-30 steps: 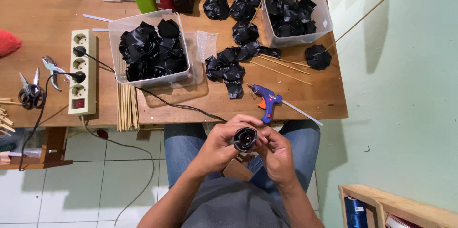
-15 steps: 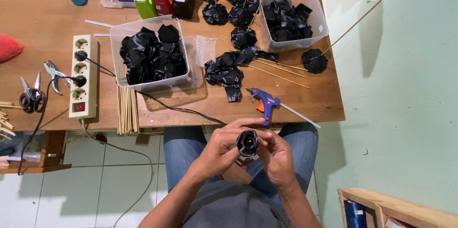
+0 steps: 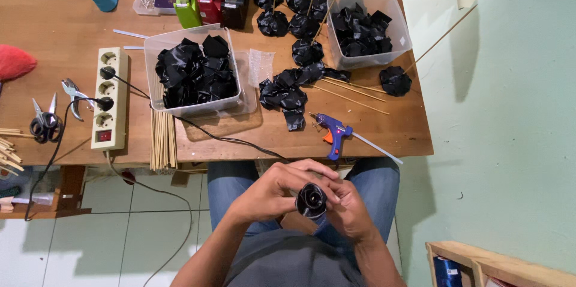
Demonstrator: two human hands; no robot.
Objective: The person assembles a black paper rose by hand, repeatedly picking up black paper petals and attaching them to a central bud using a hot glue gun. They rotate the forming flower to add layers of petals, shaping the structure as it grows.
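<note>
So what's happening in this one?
A seated person holds a rolled black ribbon rose over their lap, the left hand and right hand both wrapped around it. On the wooden table ahead sit two clear tubs of black pieces, loose finished roses, a blue glue gun, thin wooden sticks and a power strip.

Bright, even light; sharp focus; soft shadows fall rightward.

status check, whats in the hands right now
Left hand and right hand both grip black ribbon rose over lap. Glue gun on table edge, untouched. Nothing in the way.
</note>
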